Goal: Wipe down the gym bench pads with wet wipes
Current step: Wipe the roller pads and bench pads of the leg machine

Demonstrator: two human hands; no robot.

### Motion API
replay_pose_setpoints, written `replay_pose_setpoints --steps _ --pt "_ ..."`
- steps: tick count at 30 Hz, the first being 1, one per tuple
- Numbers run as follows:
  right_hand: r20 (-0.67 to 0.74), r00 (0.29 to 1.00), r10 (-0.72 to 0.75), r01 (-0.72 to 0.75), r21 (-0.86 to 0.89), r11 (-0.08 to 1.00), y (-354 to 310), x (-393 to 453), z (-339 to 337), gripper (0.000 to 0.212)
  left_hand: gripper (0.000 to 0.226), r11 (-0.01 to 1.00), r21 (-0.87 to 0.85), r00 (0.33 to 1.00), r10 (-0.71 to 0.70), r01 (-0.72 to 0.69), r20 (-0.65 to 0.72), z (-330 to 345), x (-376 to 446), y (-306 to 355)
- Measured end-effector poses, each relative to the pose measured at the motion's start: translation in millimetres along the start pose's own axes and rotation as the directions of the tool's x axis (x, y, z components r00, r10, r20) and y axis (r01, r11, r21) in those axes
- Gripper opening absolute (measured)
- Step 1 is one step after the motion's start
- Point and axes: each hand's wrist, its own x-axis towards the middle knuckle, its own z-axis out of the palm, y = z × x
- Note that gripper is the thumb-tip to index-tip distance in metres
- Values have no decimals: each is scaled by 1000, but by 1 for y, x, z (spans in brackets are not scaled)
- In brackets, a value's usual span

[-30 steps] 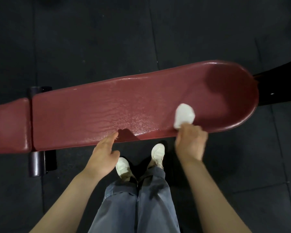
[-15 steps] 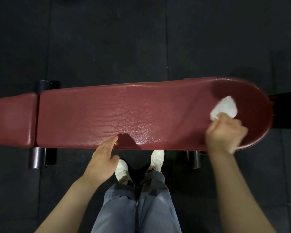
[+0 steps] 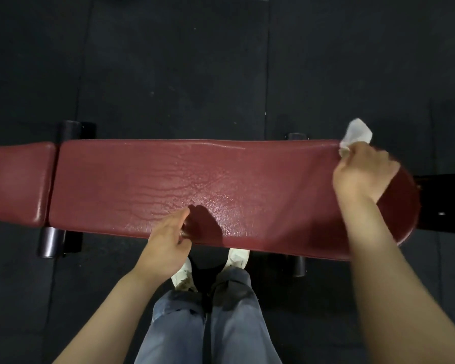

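A long dark-red bench pad (image 3: 147, 179) runs across the view, with a shorter red pad (image 3: 13, 179) joined at its left end. Its surface shines wet near the middle. My right hand (image 3: 363, 172) grips a crumpled white wet wipe (image 3: 356, 135) at the pad's far edge, close to the rounded right end. My left hand (image 3: 168, 237) rests on the near edge of the long pad, fingers relaxed and holding nothing.
Black frame tubes (image 3: 50, 241) stick out under the bench on both sides, and a black frame part (image 3: 444, 203) extends past the right end. Dark rubber floor tiles (image 3: 168, 61) surround the bench. My jeans and white shoes (image 3: 238, 256) stand at the near side.
My right hand has carried the wipe rightward and away from me, from the near middle of the pad to its far right edge. The view shifted; my left hand stayed on the near edge.
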Motion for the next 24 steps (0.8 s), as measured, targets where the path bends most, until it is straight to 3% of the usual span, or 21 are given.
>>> replay_pose_setpoints --steps 2,4,5,6,8,9,10,11,12,15,16,17,18,20,22,23,24 --pt "15 998 66 -66 20 998 -21 -4 11 16 68 1000 -21 1000 -10 10 -5 3 3 4" --pt "30 985 -170 167 80 983 -72 -37 21 16 68 998 -50 999 -34 33 -14 4 6 8" --pt "85 923 -376 365 119 923 -97 -63 23 16 67 997 -67 998 -48 46 -29 4 7 10" --pt "173 775 -608 582 179 793 -116 -91 25 16 65 994 -87 997 -65 61 -47 3 9 9" --pt "263 333 -905 863 303 405 -125 -134 24 17 59 990 -115 993 -95 87 -69 -1 11 6" --pt "234 185 -954 908 331 257 -119 -138 24 17 59 989 -117 992 -103 94 -78 -3 11 3" --pt "195 94 -976 937 313 153 -113 -126 27 17 61 988 -116 990 -116 106 -81 -4 10 -1" --pt "185 73 -980 955 272 123 -113 -106 29 16 63 986 -116 988 -127 117 -86 -5 9 -4" --pt "197 140 -970 954 234 185 -119 -80 32 15 64 984 -115 985 -150 140 -88 -5 8 -7" --pt "103 557 -824 820 88 566 -145 4 23 18 66 974 -128 976 -199 187 -92 1 7 -12" --pt "84 629 -773 769 80 634 -150 12 20 18 67 970 -143 973 -210 196 -92 2 6 -13" --pt "90 625 -775 768 104 632 -150 6 19 18 67 968 -159 972 -213 197 -94 4 5 -10" --pt "102 532 -841 832 124 541 -143 -9 21 18 67 964 -180 972 -215 195 -98 4 5 -8" --pt "161 167 -973 962 191 197 -111 -58 24 15 64 958 -208 969 -224 198 -108 5 5 -5" --pt "216 -211 -953 941 310 -138 -66 -99 27 17 65 959 -205 969 -220 194 -111 8 5 -1" --pt "235 -335 -912 914 318 -253 -51 -106 32 17 66 962 -201 971 -211 186 -114 8 5 0" --pt "271 -399 -876 899 306 -314 -46 -103 38 16 66 965 -192 973 -201 177 -116 8 5 1"
